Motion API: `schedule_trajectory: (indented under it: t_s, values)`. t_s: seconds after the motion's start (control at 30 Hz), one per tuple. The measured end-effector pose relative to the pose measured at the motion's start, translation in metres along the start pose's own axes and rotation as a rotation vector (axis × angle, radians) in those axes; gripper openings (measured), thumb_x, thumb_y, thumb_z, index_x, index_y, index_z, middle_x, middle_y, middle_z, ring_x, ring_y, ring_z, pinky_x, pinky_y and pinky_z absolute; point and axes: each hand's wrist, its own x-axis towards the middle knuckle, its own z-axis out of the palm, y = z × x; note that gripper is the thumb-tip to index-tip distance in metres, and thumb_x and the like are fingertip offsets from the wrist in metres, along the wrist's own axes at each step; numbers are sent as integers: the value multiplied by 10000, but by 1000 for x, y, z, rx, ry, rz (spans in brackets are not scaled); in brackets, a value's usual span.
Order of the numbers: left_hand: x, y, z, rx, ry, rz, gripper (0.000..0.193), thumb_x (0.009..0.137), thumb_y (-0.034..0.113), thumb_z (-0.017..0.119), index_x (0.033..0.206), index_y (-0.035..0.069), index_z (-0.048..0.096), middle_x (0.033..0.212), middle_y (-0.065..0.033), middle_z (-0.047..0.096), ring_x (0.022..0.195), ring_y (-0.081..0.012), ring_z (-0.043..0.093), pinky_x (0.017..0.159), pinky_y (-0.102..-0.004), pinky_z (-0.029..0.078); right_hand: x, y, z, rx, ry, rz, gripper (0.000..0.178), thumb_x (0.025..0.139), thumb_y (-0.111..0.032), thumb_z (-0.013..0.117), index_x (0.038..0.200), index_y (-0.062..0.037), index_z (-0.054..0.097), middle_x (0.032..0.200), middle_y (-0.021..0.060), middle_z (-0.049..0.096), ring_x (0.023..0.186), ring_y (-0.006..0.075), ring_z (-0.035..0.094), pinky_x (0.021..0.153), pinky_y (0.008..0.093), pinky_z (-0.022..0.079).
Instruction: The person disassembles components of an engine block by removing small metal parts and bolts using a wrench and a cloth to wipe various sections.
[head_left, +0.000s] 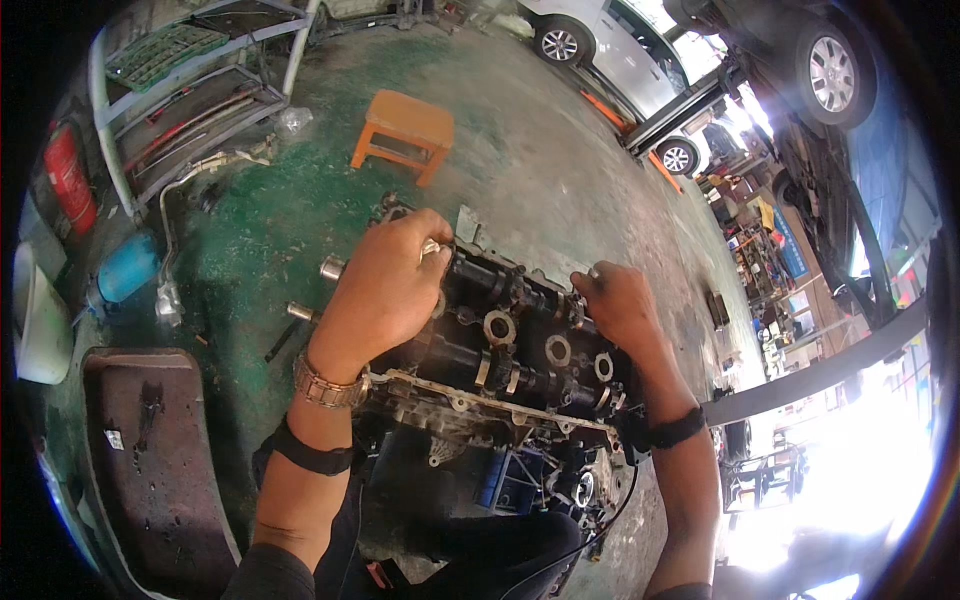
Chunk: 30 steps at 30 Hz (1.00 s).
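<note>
Engine head [527, 345] lies beneath both hands, its top bare of any cover and its two dark shafts [478, 277] exposed. By that, the work looks partway: the opening-up seems done, handling along the far side seems in hand, and how much is left cannot be told. Counted, that is one head; one orange stool [408, 122] on the floor beyond the left hand; two shafts, one between the hands, one nearer the body; and two hands. The left hand [400, 255] is curled narrow; the right hand [617, 300] is closed in at the head's edge, whether on anything I cannot tell. Three pale rings [488, 329] show plainly between the hands, two metal stubs [331, 268] left of the left hand, and one small shiny piece [431, 247] in its pinch.
</note>
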Motion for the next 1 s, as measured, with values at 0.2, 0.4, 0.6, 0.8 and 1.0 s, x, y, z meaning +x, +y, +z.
schedule_trajectory:
  t_s: [0.2,0.4,0.6,0.8,1.0]
  values:
    - [-1,-1,4,53,-86,-54,143,816,21,569,952,-14,546,879,-153,592,768,-257,565,711,-338,436,-6,5,8,-20,-117,-42,336,836,-337,563,788,-11,623,749,228,603,749,409,582,662,458,465]
    - [0,2,7,63,-89,-49,146,806,22,574,944,-17,548,864,-150,587,781,-273,569,719,-340,434,-5,9,14,-9,-97,-95,229,808,-228,607,767,-3,601,739,236,590,756,423,567,665,481,447]
    - [-1,-2,12,39,-64,10,138,801,12,567,934,-23,551,857,-155,587,786,-270,573,724,-341,435,-7,5,11,0,-86,-114,208,789,-192,620,801,10,576,734,253,575,746,446,545,644,481,439]
    - [-2,-1,7,36,-100,-28,144,802,26,571,937,-22,553,843,-156,594,776,-273,574,727,-345,439,-6,9,11,68,-87,-144,192,775,-175,633,812,6,585,720,247,576,708,437,556,628,443,447]
    - [-2,1,6,32,-92,-49,142,818,48,562,943,-17,552,872,-156,596,798,-276,575,737,-353,436,-11,23,15,277,62,-121,288,796,-257,645,798,27,595,643,234,554,601,390,549,573,411,433]
